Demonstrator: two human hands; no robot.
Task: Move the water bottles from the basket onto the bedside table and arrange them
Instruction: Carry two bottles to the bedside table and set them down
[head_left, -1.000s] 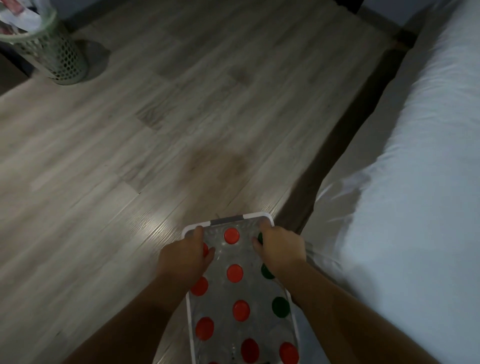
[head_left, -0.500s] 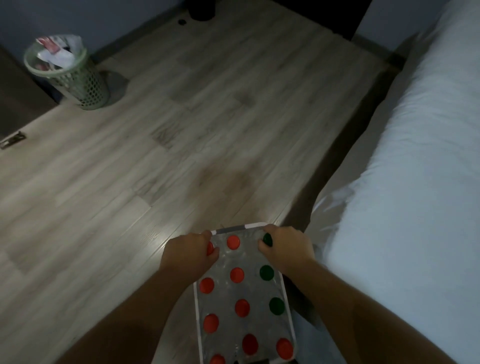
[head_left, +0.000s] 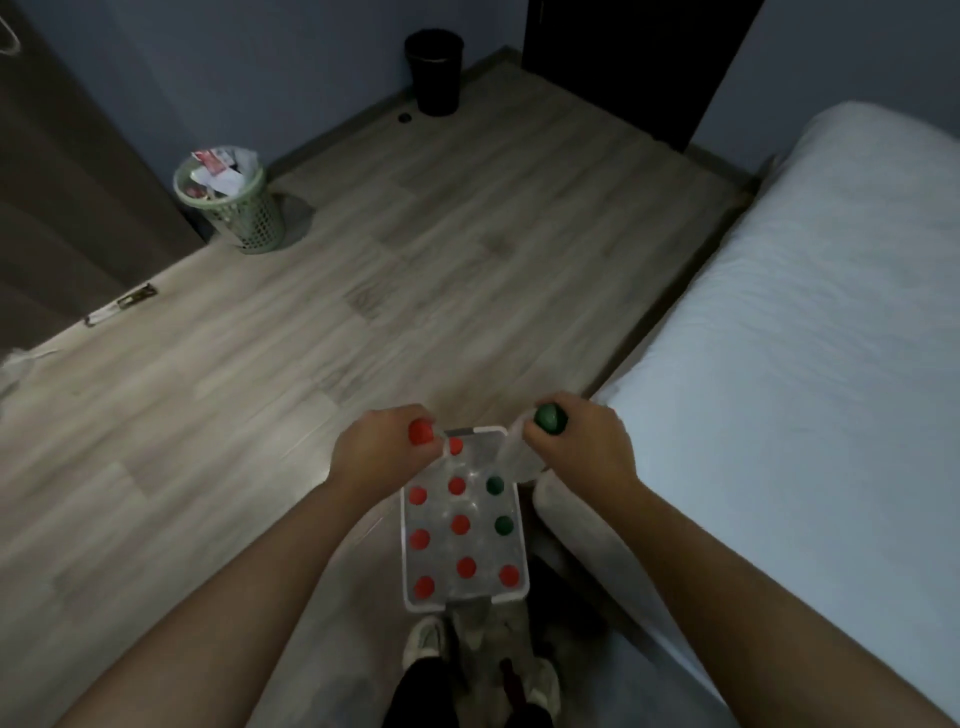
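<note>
Left hand (head_left: 382, 451) is clamped round the neck of a red-capped bottle (head_left: 421, 432), cap poking out above the fist; right hand (head_left: 576, 446) is clamped the same way on a green-capped bottle (head_left: 549, 418), its clear body angling down toward the basket's far right corner. Both bottles look lifted clear at the far end of the white basket (head_left: 517, 593), which sits on the wood floor (head_left: 363, 312) just beside the bed (head_left: 810, 364). Ten more caps show inside, eight red, two green, upright in rows. Step in hand, by my read: first pair out, carry phase starting. No bedside table in view, so next move calls for turning to find it, keeping both bottles upright, then setting them down side by side. Shoes (head_left: 423, 638) visible near the basket's near end.
</note>
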